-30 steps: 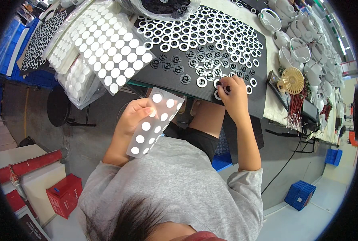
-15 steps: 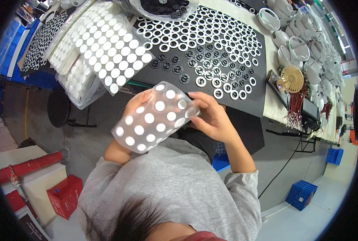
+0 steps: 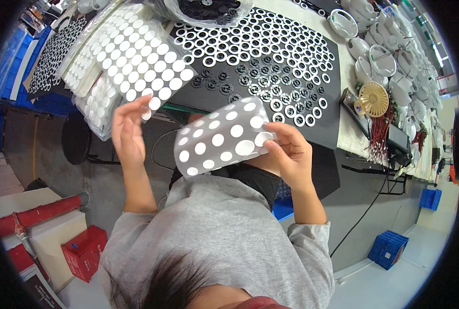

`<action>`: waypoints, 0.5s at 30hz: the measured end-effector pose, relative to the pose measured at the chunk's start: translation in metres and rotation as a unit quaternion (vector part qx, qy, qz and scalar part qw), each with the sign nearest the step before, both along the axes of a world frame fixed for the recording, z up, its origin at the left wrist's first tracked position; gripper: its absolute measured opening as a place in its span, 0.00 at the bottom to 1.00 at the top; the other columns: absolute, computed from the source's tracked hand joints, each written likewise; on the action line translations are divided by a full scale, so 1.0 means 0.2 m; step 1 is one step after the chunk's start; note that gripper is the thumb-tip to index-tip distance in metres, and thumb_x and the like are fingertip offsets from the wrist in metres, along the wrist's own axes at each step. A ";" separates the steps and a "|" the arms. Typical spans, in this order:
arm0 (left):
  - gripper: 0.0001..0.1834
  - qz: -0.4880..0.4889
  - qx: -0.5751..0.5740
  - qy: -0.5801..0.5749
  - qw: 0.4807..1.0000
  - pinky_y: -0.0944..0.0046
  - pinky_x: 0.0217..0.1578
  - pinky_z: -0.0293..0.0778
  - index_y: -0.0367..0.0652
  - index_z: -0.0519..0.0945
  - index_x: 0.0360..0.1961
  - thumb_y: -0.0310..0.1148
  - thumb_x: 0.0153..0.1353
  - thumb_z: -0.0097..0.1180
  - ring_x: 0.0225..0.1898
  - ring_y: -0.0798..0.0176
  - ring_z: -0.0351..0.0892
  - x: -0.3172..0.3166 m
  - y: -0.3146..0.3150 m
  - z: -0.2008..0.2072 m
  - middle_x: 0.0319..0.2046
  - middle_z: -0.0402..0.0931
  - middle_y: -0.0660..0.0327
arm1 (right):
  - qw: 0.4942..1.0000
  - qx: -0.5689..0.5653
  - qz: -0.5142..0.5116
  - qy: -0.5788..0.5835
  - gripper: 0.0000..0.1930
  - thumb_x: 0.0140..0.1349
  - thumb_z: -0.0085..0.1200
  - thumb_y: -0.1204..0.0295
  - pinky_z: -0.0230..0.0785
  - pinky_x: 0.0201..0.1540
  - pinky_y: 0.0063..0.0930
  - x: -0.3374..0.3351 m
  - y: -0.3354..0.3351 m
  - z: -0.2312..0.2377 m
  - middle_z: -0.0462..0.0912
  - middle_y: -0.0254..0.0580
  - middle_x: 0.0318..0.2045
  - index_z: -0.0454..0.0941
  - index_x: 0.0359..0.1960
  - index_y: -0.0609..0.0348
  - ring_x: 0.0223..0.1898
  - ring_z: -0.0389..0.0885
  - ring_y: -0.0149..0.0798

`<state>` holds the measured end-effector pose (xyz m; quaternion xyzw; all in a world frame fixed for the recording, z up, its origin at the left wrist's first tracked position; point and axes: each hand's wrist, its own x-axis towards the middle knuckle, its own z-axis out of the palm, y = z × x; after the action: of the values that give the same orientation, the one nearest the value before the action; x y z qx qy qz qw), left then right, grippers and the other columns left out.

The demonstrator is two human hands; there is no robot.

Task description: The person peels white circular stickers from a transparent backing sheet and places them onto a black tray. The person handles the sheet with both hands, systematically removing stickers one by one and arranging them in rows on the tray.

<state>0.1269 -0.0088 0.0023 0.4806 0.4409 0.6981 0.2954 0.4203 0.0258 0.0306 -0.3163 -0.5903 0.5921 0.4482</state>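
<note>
A translucent sheet of round white stickers [image 3: 217, 140] hangs curved in front of my body, above my lap. My right hand [image 3: 295, 154] pinches its right edge between thumb and fingers. My left hand [image 3: 130, 135] is off this sheet, raised to its left, fingers stretched out and slightly blurred. Its fingertips overlap the lower corner of another sheet of white round stickers [image 3: 152, 59] lying on the pile at the table's left; whether they touch it I cannot tell. Beyond the held sheet, black round parts [image 3: 275, 78] and white rings with black centres [image 3: 250, 41] cover a black mat [image 3: 328, 116].
A plastic bag of black parts [image 3: 209, 10] lies at the back. White curved housings [image 3: 384, 56], a yellow fan-shaped item [image 3: 374, 99] and red wires [image 3: 380, 136] crowd the right side. A black stool [image 3: 76, 135] stands at left; red [image 3: 85, 252] and blue crates [image 3: 387, 250] are on the floor.
My left hand has let go of the sticker sheet and moved up and left to the piled sheets. The held sheet has swung to the right, still in my right hand.
</note>
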 end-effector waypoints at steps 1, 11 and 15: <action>0.21 0.064 0.038 0.059 0.996 0.57 0.53 0.58 0.36 0.67 0.42 0.43 0.56 0.48 0.50 0.53 0.68 0.03 -0.02 0.04 0.45 0.69 0.43 | 1.000 -0.015 -0.009 0.004 0.15 0.56 0.48 0.82 0.67 0.39 0.16 0.00 -0.01 0.01 0.77 0.41 0.38 0.68 0.47 0.67 0.38 0.74 0.26; 0.27 -0.194 -0.027 0.406 0.893 0.56 0.49 0.62 0.41 0.70 0.47 0.40 0.45 0.61 0.44 0.53 0.70 0.41 0.00 0.14 0.42 0.72 0.56 | 0.999 0.001 -0.041 -0.013 0.14 0.57 0.47 0.82 0.67 0.39 0.16 -0.02 -0.06 0.04 0.76 0.40 0.38 0.68 0.46 0.67 0.39 0.74 0.25; 0.16 -0.218 -0.064 0.400 0.888 0.59 0.37 0.69 0.42 0.74 0.39 0.35 0.49 0.57 0.33 0.55 0.75 0.45 0.02 0.16 0.31 0.76 0.56 | 0.997 0.021 -0.059 -0.035 0.15 0.56 0.49 0.82 0.68 0.34 0.17 0.01 -0.07 0.00 0.77 0.40 0.35 0.69 0.46 0.66 0.34 0.75 0.26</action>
<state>0.2160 -0.0057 0.0336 0.7833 0.4495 0.3352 0.2684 0.4228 0.0122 0.0299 -0.3616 -0.5984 0.5408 0.4677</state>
